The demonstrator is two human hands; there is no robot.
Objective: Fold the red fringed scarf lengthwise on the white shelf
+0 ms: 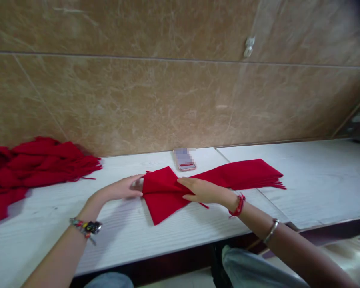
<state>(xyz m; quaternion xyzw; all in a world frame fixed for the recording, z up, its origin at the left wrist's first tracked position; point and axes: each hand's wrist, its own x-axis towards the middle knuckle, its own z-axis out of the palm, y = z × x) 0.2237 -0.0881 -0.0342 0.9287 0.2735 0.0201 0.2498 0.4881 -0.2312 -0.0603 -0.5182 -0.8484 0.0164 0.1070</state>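
Observation:
A red fringed scarf (165, 200) lies folded on the white table, its left part spread into a wide, angled shape with a crease along the middle. Its narrow band runs to the right and ends in fringe. My left hand (127, 187) is at the scarf's left edge, thumb and fingers apart, the fingertips touching the cloth. My right hand (199, 190) rests on the scarf where the wide part meets the band, its fingers stretched out and pointing left, the thumb apart from them.
A heap of red fringed cloth (45, 164) lies at the table's left. A phone (184, 159) sits behind the scarf, near the tan tiled wall (138, 104). The white table's (132, 248) front edge is close to my knees.

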